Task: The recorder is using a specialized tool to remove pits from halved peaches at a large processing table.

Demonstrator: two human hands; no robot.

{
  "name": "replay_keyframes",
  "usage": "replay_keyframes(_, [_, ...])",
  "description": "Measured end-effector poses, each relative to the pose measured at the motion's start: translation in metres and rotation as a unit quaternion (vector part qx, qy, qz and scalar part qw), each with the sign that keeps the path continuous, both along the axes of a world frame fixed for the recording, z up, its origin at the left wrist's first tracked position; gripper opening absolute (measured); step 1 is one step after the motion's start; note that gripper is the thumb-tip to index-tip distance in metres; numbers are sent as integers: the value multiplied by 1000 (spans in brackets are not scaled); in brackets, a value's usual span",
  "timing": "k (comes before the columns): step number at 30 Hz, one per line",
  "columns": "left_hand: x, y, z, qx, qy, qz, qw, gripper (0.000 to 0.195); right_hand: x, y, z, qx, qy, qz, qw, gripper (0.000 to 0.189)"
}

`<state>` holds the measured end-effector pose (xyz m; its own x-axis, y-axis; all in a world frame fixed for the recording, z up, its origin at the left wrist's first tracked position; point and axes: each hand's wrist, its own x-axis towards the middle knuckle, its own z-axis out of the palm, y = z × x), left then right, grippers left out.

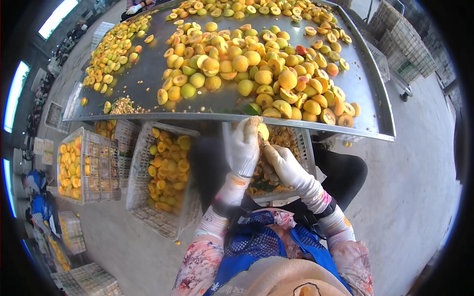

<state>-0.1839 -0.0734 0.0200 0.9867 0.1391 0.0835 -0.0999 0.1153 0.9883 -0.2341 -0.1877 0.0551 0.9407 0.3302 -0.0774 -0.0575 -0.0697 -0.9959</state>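
Observation:
In a white knit glove, my left hand (pixel 246 144) grips a yellow peach half (pixel 263 131) just below the front edge of the metal table (pixel 222 117). My right hand (pixel 288 162), also gloved, is closed around a small tool (pixel 261 140) whose thin metal tip meets the fruit; its handle is mostly hidden in my fist. Both hands are above a plastic crate (pixel 308 151) between my knees, which contains brownish pits and fruit scraps (pixel 283 137). Across the tabletop spreads a big heap of halved yellow peaches (pixel 240 63), some with pits still in them.
At my left stands a crate (pixel 135 177) of peach halves, with another filled crate (pixel 100 166) beyond it. A small pile of pale kernels or pits (pixel 126 106) lies at the table's front left. A gloved hand of another person (pixel 134 9) shows at the far edge. Stacked crates (pixel 403 44) stand at right.

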Motion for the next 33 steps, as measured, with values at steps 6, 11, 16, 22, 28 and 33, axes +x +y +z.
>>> replay_keyframes(6, [-1, -5, -6, -112, 44, -19, 993, 25, 7, -11, -25, 244, 266, 28, 932, 41])
replay_keyframes(11, [13, 1, -22, -139, 109, -118, 977, 26, 13, -32, -34, 259, 344, 57, 901, 44])
replay_keyframes(16, [28, 22, -14, -409, 193, -11, 892, 34, 16, -24, -5, 126, 208, 115, 963, 45])
replay_keyframes(22, [47, 174, 1, 324, 107, 123, 932, 34, -1, -50, -88, -111, 136, -67, 982, 46])
replay_keyframes(28, [95, 108, 31, 618, -72, -18, 783, 36, -20, -47, -169, -391, -73, -25, 917, 38])
replay_keyframes(33, [175, 18, -14, 641, 27, -177, 747, 55, -26, -56, -158, -392, -72, -46, 916, 36])
